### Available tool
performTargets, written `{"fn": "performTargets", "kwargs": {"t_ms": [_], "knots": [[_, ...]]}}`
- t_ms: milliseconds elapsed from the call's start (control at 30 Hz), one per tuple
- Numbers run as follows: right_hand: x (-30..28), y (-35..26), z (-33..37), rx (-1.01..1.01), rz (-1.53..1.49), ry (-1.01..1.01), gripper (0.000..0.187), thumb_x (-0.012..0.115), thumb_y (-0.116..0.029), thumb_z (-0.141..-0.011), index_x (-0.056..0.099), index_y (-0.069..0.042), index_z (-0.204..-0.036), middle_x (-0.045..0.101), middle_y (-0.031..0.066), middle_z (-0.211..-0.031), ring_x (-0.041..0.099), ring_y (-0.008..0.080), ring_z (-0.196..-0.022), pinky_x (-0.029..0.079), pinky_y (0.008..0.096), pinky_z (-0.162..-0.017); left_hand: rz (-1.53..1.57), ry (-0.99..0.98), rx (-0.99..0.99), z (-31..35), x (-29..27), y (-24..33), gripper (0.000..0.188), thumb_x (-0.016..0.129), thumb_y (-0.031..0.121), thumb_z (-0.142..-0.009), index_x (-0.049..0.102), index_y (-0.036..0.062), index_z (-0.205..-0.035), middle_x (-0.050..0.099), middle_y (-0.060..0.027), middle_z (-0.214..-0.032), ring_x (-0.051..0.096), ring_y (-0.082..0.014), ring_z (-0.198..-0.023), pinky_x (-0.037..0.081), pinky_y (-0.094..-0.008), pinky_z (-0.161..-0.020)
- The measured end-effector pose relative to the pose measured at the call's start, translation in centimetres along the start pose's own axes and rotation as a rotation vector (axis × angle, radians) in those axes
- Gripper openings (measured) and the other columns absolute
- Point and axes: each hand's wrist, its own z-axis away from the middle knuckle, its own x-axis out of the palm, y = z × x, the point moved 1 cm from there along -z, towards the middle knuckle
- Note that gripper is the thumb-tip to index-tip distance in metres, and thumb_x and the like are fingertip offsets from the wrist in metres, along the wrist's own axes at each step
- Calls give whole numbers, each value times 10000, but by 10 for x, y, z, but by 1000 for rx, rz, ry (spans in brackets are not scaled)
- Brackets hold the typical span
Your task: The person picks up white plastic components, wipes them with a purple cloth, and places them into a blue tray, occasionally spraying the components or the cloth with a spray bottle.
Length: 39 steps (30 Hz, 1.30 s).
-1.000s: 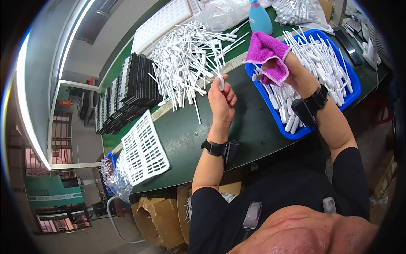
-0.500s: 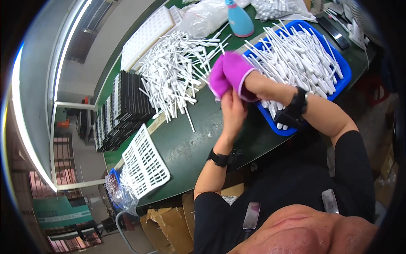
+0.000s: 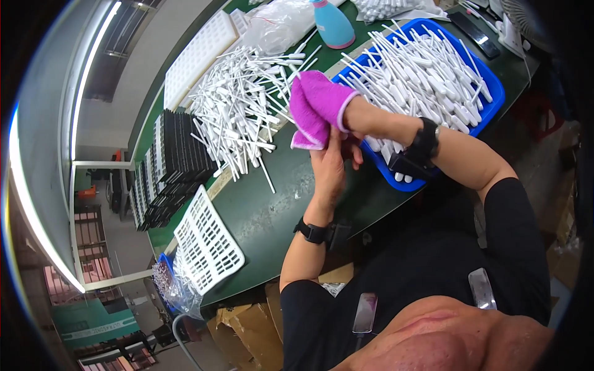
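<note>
A pink cloth (image 3: 315, 102) with a pale edge is wrapped over my right hand (image 3: 356, 115), hiding most of its fingers. My right hand is closed on this cloth. Just below, my left hand (image 3: 328, 167) reaches up against the cloth's lower edge with its fingers bent. Whatever it grips there is hidden. Beneath my right forearm, a blue tray (image 3: 495, 111) holds many white plastic sticks with thick ends (image 3: 433, 80). A loose heap of similar white sticks (image 3: 232, 102) lies on the green table, left of the cloth.
Stacked black slotted trays (image 3: 170, 154) and a white perforated rack (image 3: 210, 241) stand left on the green table (image 3: 266, 210). At the back are a white holed block (image 3: 198, 55), a clear plastic bag (image 3: 275, 28), a blue bottle (image 3: 334, 25) and a dark phone (image 3: 473, 34).
The view has shifted slightly, so everything sits a little differently in the picture. The pink cloth shows less blur and a corner hangs lower. More fingers show beside my left hand.
</note>
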Motion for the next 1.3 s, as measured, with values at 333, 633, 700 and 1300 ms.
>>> {"fn": "performTargets", "kwargs": {"t_ms": [333,633,700,1300], "knots": [[-39,-39,17,-197,181,-968,371,547,-87,-844,500,6,-1200,538,152,-1202,485,213,-1092,375,337,-937,-186,314,360,-17,-20,48,266,476,219,-947,608,7,-859,408,71,-521,320,-2,-454,202,-174,-419],[-60,-57,9,-797,491,-459,191,563,-118,-820,538,-23,-984,566,103,-947,551,201,-870,439,318,-741,-77,472,515,-16,1,65,260,467,308,-950,508,52,-935,434,34,-593,370,-41,-480,289,-164,-415],[-61,-63,10,-724,392,-347,164,560,-120,-821,544,-25,-953,568,103,-908,559,200,-824,445,323,-701,-67,452,525,-21,11,66,270,465,324,-949,502,57,-929,439,34,-607,379,-40,-493,294,-163,-421],[-70,1,-1,379,-478,-543,237,457,-214,-873,595,-81,-734,564,56,-619,545,181,-492,427,324,-422,-1138,-373,319,-115,171,58,284,509,208,-904,608,-52,-846,567,-59,-608,534,-112,-543,410,-251,-488]]}}
